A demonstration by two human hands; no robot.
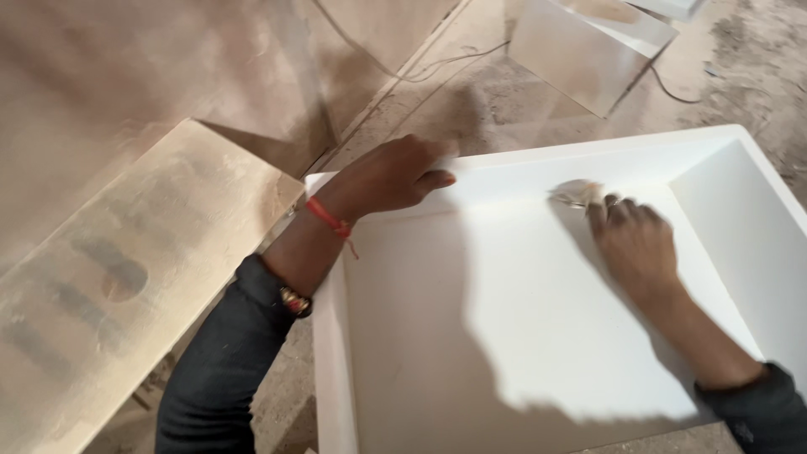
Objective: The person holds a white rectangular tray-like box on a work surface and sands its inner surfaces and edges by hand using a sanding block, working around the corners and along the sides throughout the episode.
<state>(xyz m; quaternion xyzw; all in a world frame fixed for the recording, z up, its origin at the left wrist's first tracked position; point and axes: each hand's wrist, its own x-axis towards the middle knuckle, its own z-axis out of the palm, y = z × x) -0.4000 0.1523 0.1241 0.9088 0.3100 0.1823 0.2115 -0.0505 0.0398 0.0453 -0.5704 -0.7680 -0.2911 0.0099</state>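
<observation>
White and smooth, the shallow box (504,336) fills the lower right of the view, and both hands work on it. The right hand (635,244) lies palm down inside, on the flat bottom close to the far wall, its fingers bunched together and pressing a small crumpled pad (578,194), pale and blurred, against the surface; what the pad is made of cannot be told. The left hand (391,175) rests on the box's far left corner, fingers closed over the top of the rim and thumb along the inside of the wall, gripping the edge. A red thread (329,219) circles that wrist, and a dark sleeve covers each forearm. Shadow from the person falls across the left and lower part of the box floor. Beyond the box, to the left, lies a dusty pale board (126,277); behind it are further brown panels (580,50) and a thin cable (437,63) on the dusty ground.
</observation>
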